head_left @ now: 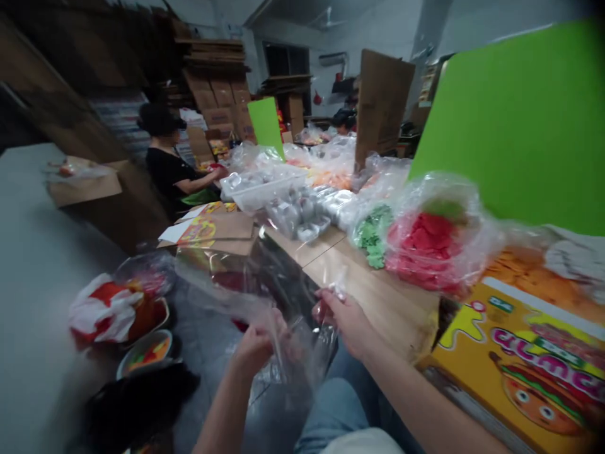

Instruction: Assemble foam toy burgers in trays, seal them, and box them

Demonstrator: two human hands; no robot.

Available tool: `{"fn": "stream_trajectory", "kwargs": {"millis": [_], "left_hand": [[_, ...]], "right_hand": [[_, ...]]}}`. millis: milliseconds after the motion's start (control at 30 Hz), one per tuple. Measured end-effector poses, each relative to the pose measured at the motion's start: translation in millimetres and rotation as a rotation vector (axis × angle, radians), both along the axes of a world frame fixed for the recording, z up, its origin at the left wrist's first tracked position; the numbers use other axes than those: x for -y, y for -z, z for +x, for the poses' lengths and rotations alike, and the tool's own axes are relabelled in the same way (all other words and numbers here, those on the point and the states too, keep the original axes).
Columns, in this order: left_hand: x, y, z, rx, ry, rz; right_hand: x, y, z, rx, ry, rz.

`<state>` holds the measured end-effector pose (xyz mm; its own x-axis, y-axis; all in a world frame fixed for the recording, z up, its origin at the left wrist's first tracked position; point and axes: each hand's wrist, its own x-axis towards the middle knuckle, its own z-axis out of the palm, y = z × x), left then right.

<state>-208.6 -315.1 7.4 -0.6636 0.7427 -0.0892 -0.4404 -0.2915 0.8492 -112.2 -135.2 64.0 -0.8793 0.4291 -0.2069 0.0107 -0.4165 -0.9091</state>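
Observation:
Both of my hands grip a large clear plastic bag [265, 284] that hangs over my lap, beside the wooden table's [378, 296] near edge. My left hand [255, 347] is closed on the bag's lower left part. My right hand [343, 315] pinches the bag's upper right edge, close to the table edge. Through the bag something red shows faintly. The picture is smeared by motion.
On the table lie a bag of red pieces [425, 249], a bag of green pieces [373, 233], silver packets [307, 211] and a yellow printed carton [524, 359]. A green board [520, 120] stands at right. Another person [172, 164] sits at left. Bowls and bags [123, 315] lie on the floor.

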Motion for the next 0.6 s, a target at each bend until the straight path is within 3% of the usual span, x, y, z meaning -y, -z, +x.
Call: {"fn": "stream_trajectory", "kwargs": {"millis": [100,200,267,333,400,500,600], "left_hand": [[28,26.2,-30,0.018,-0.391,-0.320],[57,48.3,-54,0.030,-0.595,-0.503],[74,51.6,-66,0.015,-0.759,-0.598],[81,41.3,-75,-0.090,-0.881,-0.611],[76,19.8,-82,-0.283,-0.789,-0.507],[43,-15.0,-92,-0.490,-0.345,-0.361],[3,-24.1,-100,-0.454,-0.017,-0.437]], "right_hand": [[-6,2.1,-12,-0.108,0.250,0.136],[-20,-0.8,-14,-0.109,0.295,0.269],[-26,-1.7,-11,-0.071,0.294,0.360],[-29,-0.9,-9,-0.018,0.295,0.383],[-30,0.8,-10,0.011,0.275,0.331],[-32,0.8,-15,-0.025,0.237,0.173],[-40,-6.2,-20,-0.125,0.304,0.048]]}}
